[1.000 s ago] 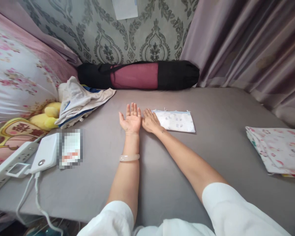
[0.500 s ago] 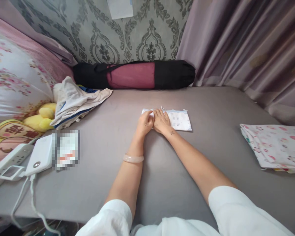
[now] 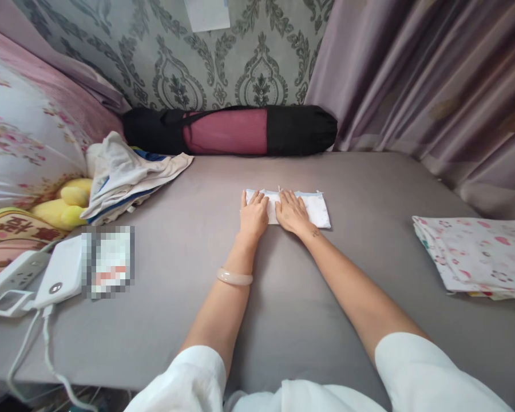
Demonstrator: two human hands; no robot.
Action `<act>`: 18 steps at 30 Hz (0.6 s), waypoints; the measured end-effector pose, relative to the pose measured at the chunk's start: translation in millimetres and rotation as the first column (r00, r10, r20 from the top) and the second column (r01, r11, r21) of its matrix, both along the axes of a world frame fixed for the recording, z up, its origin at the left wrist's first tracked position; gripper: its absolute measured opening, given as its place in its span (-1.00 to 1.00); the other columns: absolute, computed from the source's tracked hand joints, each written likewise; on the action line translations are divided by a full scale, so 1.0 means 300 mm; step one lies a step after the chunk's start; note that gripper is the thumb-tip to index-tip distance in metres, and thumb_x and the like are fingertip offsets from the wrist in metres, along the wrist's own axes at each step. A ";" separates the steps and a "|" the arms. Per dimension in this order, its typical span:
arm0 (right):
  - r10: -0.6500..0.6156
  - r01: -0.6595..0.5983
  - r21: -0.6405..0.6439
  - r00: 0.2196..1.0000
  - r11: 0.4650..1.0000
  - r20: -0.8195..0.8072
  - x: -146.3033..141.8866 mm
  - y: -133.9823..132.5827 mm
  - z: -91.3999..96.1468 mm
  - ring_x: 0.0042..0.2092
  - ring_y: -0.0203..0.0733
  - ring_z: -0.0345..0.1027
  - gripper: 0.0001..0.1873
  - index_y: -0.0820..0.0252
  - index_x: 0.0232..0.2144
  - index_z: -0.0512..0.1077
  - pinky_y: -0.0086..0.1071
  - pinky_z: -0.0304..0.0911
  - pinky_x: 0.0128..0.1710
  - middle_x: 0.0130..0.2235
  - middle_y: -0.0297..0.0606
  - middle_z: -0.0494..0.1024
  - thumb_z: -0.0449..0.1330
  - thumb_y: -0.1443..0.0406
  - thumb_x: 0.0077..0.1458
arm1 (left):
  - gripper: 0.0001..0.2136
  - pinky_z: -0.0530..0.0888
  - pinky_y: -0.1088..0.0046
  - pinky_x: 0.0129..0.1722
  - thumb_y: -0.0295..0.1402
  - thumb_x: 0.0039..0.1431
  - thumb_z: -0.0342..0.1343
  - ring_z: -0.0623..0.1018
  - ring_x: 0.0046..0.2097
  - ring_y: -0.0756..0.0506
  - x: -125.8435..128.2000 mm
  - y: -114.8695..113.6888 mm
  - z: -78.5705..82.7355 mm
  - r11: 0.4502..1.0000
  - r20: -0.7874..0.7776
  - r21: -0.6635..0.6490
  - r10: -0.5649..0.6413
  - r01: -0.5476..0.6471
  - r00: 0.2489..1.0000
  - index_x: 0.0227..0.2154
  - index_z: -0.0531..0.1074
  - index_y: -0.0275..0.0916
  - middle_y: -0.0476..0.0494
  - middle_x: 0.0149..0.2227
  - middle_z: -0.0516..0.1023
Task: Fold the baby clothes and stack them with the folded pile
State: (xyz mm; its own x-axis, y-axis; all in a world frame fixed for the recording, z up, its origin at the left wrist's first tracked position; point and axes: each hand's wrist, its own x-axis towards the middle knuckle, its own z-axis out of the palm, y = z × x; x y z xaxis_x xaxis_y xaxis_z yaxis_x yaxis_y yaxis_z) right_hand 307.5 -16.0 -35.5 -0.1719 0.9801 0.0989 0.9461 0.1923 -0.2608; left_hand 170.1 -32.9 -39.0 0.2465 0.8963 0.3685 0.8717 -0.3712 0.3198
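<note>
A small folded white cloth (image 3: 318,210) with a faint print and a pale blue far edge lies flat on the grey sheet (image 3: 189,246). On its left end rests my left hand (image 3: 254,214), palm down with the fingers stretched away from me. My right hand (image 3: 292,212) lies flat on the middle of the cloth, its fingers extended. A narrow strip of cloth shows between the two hands. Parts of the cloth under both palms are hidden. A pale bangle (image 3: 234,277) circles my left wrist.
Folded floral cloths (image 3: 476,254) lie at the right. To the left are a heap of clothes (image 3: 133,177), a yellow plush toy (image 3: 64,206), a white power bank (image 3: 62,269) with cables, and a power strip (image 3: 12,277). A black and maroon long bag (image 3: 227,131) lies along the wall.
My left hand has opened from curled fingers and flattened onto the cloth's left end. My right hand has slid slightly right, leaving a gap between the hands.
</note>
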 end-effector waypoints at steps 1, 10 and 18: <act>0.002 -0.002 -0.010 1.000 1.000 -0.001 0.003 0.000 -0.009 0.38 -0.02 -0.17 -0.40 0.45 0.31 0.09 -0.07 -0.27 0.34 0.36 -0.07 0.07 -0.22 0.24 0.33 | -0.71 -0.07 -0.04 0.32 -0.57 0.22 -0.16 0.31 0.26 -0.22 0.008 0.001 -0.001 1.000 -0.004 0.003 -0.013 0.013 1.000 -0.12 0.39 -0.22 -0.29 0.09 0.47; 0.016 -0.017 -0.041 0.999 0.999 -0.043 0.016 0.010 -0.019 0.39 -0.05 -0.20 -0.39 0.42 0.32 0.08 -0.10 -0.27 0.34 0.37 -0.09 0.05 -0.27 0.21 0.34 | -0.71 0.27 0.13 0.18 -0.44 0.34 -0.23 0.39 0.18 -0.22 0.020 0.019 -0.032 0.994 0.013 -0.078 -0.082 0.082 0.997 -0.04 0.35 -0.27 -0.39 0.11 0.43; -0.082 0.082 -0.012 0.997 0.997 0.017 0.092 -0.009 -0.013 0.40 -0.04 -0.26 -0.36 0.48 0.31 0.06 -0.07 -0.36 0.35 0.37 0.00 0.00 -0.28 0.19 0.34 | -0.65 0.05 -0.02 0.29 -0.17 0.29 -0.05 0.25 0.28 -0.31 0.035 0.016 -0.068 0.992 0.284 -0.080 -0.068 0.094 0.956 0.07 0.35 -0.15 -0.30 0.19 0.38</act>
